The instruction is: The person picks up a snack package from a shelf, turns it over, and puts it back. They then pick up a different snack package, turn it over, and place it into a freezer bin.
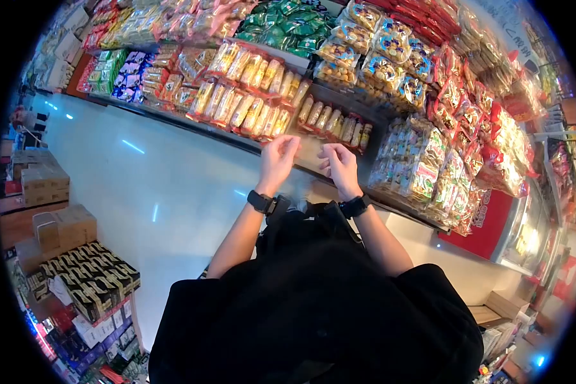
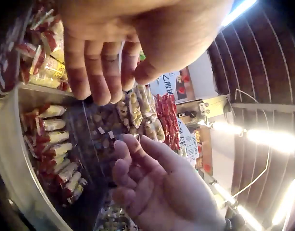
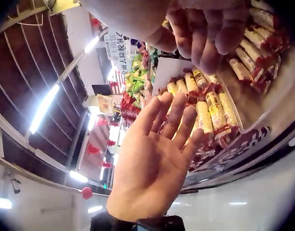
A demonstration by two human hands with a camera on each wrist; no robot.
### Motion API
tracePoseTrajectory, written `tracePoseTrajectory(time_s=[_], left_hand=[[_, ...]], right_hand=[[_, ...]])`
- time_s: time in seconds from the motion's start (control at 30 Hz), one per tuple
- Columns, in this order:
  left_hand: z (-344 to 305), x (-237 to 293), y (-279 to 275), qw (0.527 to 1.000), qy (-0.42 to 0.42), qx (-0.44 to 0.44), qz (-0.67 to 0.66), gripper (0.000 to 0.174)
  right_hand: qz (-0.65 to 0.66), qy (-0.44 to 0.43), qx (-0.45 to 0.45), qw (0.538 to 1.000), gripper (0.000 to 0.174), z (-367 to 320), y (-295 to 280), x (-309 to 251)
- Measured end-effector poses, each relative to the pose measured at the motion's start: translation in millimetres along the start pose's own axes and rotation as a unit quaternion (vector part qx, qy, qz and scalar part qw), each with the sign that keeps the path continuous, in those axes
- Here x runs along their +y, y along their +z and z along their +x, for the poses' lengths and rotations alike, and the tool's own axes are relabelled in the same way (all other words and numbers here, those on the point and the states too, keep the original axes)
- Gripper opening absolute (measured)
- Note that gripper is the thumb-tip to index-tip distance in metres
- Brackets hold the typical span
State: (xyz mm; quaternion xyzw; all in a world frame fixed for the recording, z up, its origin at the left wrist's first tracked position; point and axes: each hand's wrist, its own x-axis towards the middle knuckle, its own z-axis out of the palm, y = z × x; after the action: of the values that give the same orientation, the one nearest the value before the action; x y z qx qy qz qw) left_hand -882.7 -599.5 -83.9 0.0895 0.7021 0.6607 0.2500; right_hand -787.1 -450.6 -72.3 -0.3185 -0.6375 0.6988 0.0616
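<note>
In the head view my left hand (image 1: pixel 278 163) and right hand (image 1: pixel 340 168) are raised a short way apart in front of a display of packaged snacks. The left hand, seen in the right wrist view (image 3: pixel 154 161), has its palm bare and fingers extended. The fingers of the right hand bend loosely; nothing shows in its grasp in the head view. Nearest to both hands is a bin (image 1: pixel 312 146) with a row of wrapped rolls (image 1: pixel 333 121) at its back. Left of it, rows of similar yellow rolls (image 1: pixel 240 112) in red-ended wrappers fill another section.
Bagged snacks (image 1: pixel 416 160) pile up on the right, with green packets (image 1: pixel 285 29) at the back. A red panel (image 1: pixel 483 221) fronts the counter. Glossy floor (image 1: pixel 128 166) stretches left, and cardboard boxes (image 1: pixel 45 176) and a black-and-gold carton (image 1: pixel 93 278) stand along the far left.
</note>
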Motion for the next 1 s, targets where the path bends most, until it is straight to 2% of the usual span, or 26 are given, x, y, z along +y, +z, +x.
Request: tracePoseTrajectory(time_s=[0.07, 0.27, 0.3, 0.4, 0.5, 0.6, 0.67, 0.7, 0.77, 0.87, 1.0], left_hand=[[11.8, -4.4, 10.9, 1.0, -0.002, 0.013, -0.015, 0.024], [40.7, -10.1, 42.2, 0.999, -0.048, -0.004, 0.02, 0.023], [51.9, -29.1, 45.9, 0.999, -0.025, 0.002, 0.026, 0.022], [66.7, -39.9, 60.0, 0.998, -0.04, 0.016, 0.052, 0.021], [81.8, -58.9, 69.4, 0.994, -0.009, 0.006, 0.107, 0.022], [101.5, -71.2, 75.9, 0.992, -0.015, -0.011, 0.129, 0.024], [116.4, -84.9, 80.9, 0.986, -0.021, -0.008, 0.164, 0.025], [127.8, -110.2, 80.0, 0.991, -0.014, -0.021, 0.128, 0.027], [137.5, -114.2, 80.7, 0.992, -0.031, -0.036, 0.116, 0.029], [143.3, -117.0, 79.7, 0.992, -0.057, -0.048, 0.105, 0.031], [148.5, -118.5, 77.4, 0.991, -0.088, -0.049, 0.085, 0.032]], right_hand=[[-0.011, -0.002, 0.016, 1.0, 0.027, 14.4, -4.8, 5.5], [0.029, 0.064, 0.053, 0.996, 0.032, 57.6, -15.8, 30.5], [0.023, 0.065, 0.052, 0.996, 0.033, 63.6, -18.3, 37.6], [-0.014, 0.044, 0.063, 0.997, 0.037, 88.3, -20.6, 73.8], [-0.056, 0.021, 0.056, 0.997, 0.043, 108.5, -21.4, 93.6], [-0.013, 0.048, 0.089, 0.995, 0.049, 124.4, -11.0, 101.2], [0.006, 0.056, 0.073, 0.996, 0.049, 131.3, -9.8, 98.6], [0.011, 0.061, 0.064, 0.996, 0.049, 136.6, -10.4, 103.2], [0.014, 0.064, 0.067, 0.996, 0.048, 158.6, -11.5, 134.2], [0.107, 0.079, 0.083, 0.988, 0.05, 156.3, -6.7, 114.1], [0.148, 0.151, 0.073, 0.975, 0.054, 165.6, -5.5, 119.4]])
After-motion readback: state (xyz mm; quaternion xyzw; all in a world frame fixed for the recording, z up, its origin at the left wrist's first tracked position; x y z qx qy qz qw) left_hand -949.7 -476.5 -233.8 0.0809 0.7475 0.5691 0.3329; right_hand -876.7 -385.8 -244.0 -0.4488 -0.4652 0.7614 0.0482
